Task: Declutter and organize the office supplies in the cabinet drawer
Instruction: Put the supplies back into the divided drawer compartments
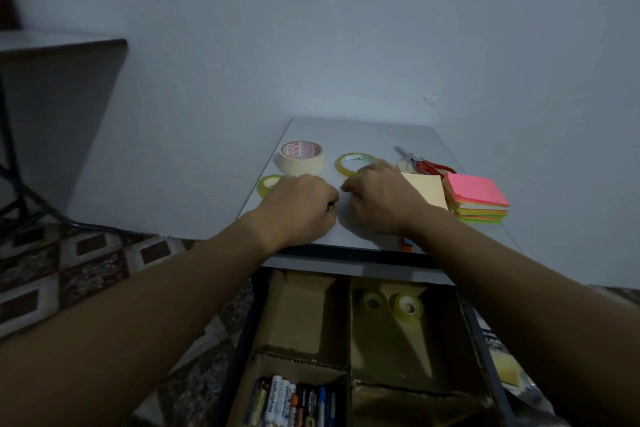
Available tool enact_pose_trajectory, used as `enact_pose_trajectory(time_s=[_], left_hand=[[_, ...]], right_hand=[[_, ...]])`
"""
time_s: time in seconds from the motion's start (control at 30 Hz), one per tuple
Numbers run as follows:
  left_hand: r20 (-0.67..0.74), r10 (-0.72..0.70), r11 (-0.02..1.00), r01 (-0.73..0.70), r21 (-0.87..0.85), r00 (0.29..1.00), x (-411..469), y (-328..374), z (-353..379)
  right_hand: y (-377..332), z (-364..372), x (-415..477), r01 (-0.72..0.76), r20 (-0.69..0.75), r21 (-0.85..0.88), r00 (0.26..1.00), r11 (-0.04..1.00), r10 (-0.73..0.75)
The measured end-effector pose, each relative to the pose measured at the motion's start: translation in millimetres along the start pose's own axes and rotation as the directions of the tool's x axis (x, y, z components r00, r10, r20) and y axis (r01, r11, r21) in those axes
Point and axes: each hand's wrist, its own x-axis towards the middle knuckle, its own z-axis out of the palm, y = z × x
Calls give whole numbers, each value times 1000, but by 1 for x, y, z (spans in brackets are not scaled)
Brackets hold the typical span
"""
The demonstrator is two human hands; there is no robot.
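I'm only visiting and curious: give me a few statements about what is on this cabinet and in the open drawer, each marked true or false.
1. Two clear tape rolls lie in the far right compartment of the drawer. True.
2. The batteries sit on the cabinet top. False: they are in the drawer's near left compartment.
3. The masking tape roll sits on the cabinet top. True.
4. The scissors have blue handles. False: the handles are red.
5. A pink-topped sticky-note stack lies to the right of the right hand. True.
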Motion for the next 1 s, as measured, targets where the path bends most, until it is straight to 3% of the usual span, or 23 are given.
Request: enact_pose_trajectory(time_s=[0.2,0.63,0.83,1.0], left_hand=[[-76,69,996,-64,56,995,-15,7,1],[-185,128,989,-139,-46,974,-54,-3,-1],[-179,-31,985,-1,-173,983,-65,-10,4],[-179,-38,977,-1,-213,983,-69,-15,9]], right_hand=[[-4,1,-3,-75,37,55,997,996,73],[-13,0,-4,-89,-59,53,994,995,92],[-23,-1,-6,-47,-82,7,995,999,47],[-33,-3,-8,-80,-116,-91,991,993,70]])
